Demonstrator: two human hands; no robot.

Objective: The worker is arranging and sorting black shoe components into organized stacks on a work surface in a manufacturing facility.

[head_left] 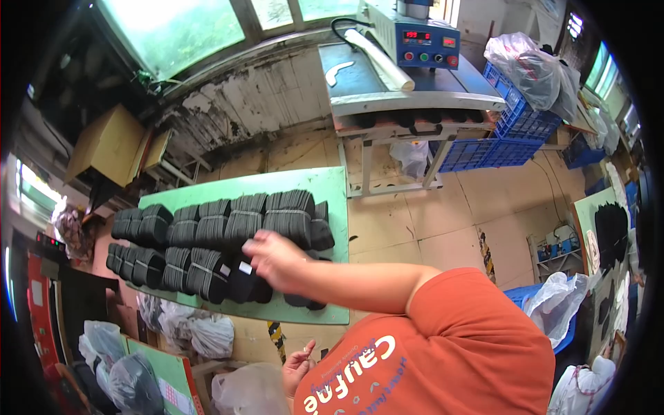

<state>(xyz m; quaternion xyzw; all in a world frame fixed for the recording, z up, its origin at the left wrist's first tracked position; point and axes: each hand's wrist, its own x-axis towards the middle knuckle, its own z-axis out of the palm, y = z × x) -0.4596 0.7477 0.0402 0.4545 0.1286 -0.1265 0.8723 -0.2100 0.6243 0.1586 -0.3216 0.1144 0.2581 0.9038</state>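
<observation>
My right hand (pixel 273 259) reaches over a green table (pixel 325 181). Its fingers are bent together, slightly blurred, with a pale spot at the tips that I cannot make out. Under and around it stand two rows of bundles of flat black pieces (pixel 247 216), several tied with thin pale bands. A small white label (pixel 245 268) lies on a dark bundle just below the hand, and another white label (pixel 225 270) is on the bundle to its left. My left hand (pixel 297 364) is low in front of my body, fingers curled in, with what it holds unclear.
A blue press machine (pixel 427 45) with a control panel stands on a metal-edged bench (pixel 415 102) beyond the table. Blue crates (pixel 477 153) sit beside it. Plastic bags (pixel 211 334) lie near the table's front, and a cardboard box (pixel 107 149) stands at left.
</observation>
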